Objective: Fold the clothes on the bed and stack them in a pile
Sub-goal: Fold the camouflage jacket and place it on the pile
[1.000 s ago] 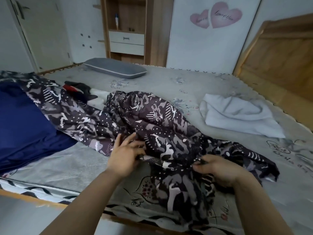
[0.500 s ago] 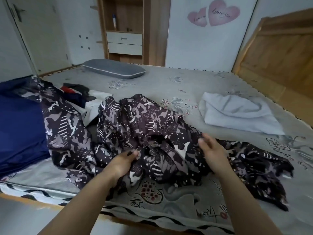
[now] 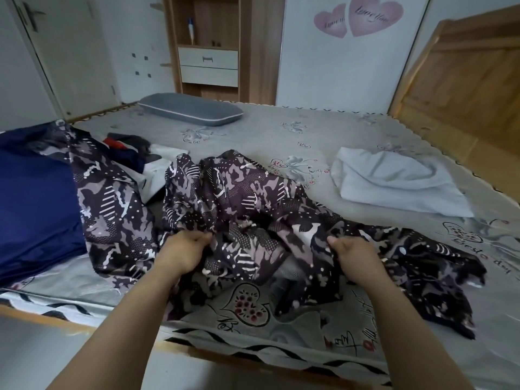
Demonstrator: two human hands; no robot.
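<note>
Off to the left of my left hand there's the blue fabric (image 3: 33,198) bunched at the bed's edge, with one end of the patterned garment (image 3: 239,204) draped over it. My left hand (image 3: 183,250) has its fingers curled into a fistful of that print, and my right hand (image 3: 353,253) is pinching another bit of it, so both are holding the same piece. The thing lies right under and beyond my hands, its long axis running left to right across me, both hands about equally close, so spreading it sideways looks like the next job. Past my right hand sits the white cloth (image 3: 394,184), unfolded. Compared to half a second back, my hands have spread apart and my right has closed on the fabric instead of hovering flat.
</note>
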